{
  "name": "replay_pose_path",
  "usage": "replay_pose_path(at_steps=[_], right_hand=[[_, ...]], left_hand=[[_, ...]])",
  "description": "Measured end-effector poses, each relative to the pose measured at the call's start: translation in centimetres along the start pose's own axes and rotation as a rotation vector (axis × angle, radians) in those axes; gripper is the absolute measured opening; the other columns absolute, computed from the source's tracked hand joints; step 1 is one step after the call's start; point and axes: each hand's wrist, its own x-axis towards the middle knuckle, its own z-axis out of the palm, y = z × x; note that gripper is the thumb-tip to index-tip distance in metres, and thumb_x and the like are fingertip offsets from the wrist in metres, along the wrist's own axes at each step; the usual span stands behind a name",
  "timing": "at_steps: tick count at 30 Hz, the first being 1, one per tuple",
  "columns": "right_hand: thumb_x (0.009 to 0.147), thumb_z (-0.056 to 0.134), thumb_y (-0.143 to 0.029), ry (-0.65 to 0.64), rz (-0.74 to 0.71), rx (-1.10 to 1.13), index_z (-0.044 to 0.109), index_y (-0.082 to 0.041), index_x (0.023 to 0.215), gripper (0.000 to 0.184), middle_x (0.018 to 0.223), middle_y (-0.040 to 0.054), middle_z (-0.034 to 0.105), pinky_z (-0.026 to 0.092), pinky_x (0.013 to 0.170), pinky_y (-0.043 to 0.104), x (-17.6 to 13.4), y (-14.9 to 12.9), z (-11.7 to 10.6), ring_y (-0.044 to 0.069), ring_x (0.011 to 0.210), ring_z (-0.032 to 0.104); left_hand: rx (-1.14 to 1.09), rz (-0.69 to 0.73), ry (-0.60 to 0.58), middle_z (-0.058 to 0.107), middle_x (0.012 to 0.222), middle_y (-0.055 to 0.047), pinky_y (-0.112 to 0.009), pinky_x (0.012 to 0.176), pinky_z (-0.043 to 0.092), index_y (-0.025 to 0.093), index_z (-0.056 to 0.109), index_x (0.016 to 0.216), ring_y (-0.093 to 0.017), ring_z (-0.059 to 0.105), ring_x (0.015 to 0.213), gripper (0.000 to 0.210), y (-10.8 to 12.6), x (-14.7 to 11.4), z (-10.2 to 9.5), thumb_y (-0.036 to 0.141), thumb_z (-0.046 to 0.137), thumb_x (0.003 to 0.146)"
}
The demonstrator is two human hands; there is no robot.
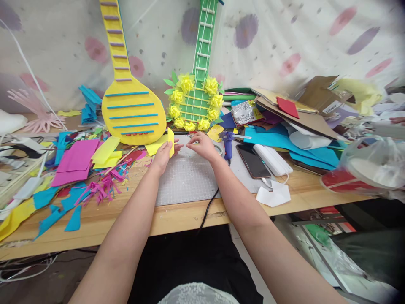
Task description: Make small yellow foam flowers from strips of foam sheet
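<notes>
My left hand (163, 157) holds a folded piece of yellow paper (171, 141) above the back of the grey cutting mat (186, 181). Another yellow sheet (155, 146) shows just behind that hand. My right hand (202, 145) is a little to the right, its thumb and fingertips brought together; whatever may be between them is too small to make out. A yellow paper guitar (133, 112) and a green one (196, 101) ringed with yellow paper flowers lean against the wall behind. The blue glue gun (227, 145) stands right of my right hand.
Magenta paper (77, 160) and coloured scraps cover the table's left. A phone (253, 161), a white power bank (272, 159) and a torn white paper (274, 194) lie right. Beyond are stacked blue sheets (278, 141), cardboard and a red-and-white tub (357, 173). A black cord (209, 207) crosses the front edge.
</notes>
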Motion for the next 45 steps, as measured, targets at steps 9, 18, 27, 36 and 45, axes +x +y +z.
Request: replay_pose_path(at_steps=[9,18,27,36,45], right_hand=[[0.068,0.068,-0.030,-0.068,-0.091,0.199,0.065,-0.019,0.065,0.012,0.087,0.0030,0.059,0.043,0.088,0.035,-0.2,-0.7,-0.7,0.018,0.094,0.056],[0.068,0.067,-0.029,-0.133,-0.166,0.307,0.066,-0.019,0.065,0.011,0.079,0.0009,0.058,0.042,0.085,0.032,0.0,-0.3,0.3,0.014,0.084,0.056],[0.065,0.069,-0.030,-0.091,-0.085,0.298,0.065,-0.019,0.064,0.011,0.078,-0.0004,0.054,0.042,0.082,0.030,0.0,-0.2,0.8,0.013,0.080,0.054],[0.066,0.069,-0.036,-0.078,-0.090,0.277,0.064,-0.018,0.063,0.018,0.077,0.0011,0.057,0.042,0.081,0.029,0.1,0.1,1.1,0.014,0.080,0.055],[0.066,0.070,-0.041,-0.059,-0.073,0.244,0.065,-0.017,0.063,0.024,0.077,0.0027,0.058,0.042,0.080,0.030,0.3,0.1,1.3,0.014,0.079,0.055]], left_hand=[[-0.009,0.006,0.054,0.056,0.129,-0.007,-0.032,0.088,0.045,0.020,0.064,0.102,-0.020,0.057,0.108,0.033,-0.4,0.3,0.0,0.042,0.056,0.079],[-0.088,-0.086,-0.124,0.062,0.122,-0.003,-0.036,0.093,0.045,0.025,0.068,0.099,-0.022,0.058,0.109,0.023,-0.4,-0.3,0.7,0.034,0.056,0.081],[-0.112,-0.084,-0.190,0.060,0.126,-0.004,-0.038,0.100,0.040,0.022,0.068,0.102,-0.023,0.058,0.111,0.027,-0.6,-0.1,0.6,0.032,0.055,0.081],[-0.084,-0.067,-0.188,0.059,0.128,-0.004,-0.039,0.101,0.038,0.021,0.066,0.104,-0.024,0.055,0.115,0.028,-0.7,-0.1,0.6,0.034,0.056,0.081],[-0.064,-0.071,-0.145,0.063,0.121,-0.005,-0.038,0.096,0.041,0.021,0.065,0.104,-0.024,0.059,0.109,0.027,-1.0,0.0,0.7,0.034,0.055,0.082]])
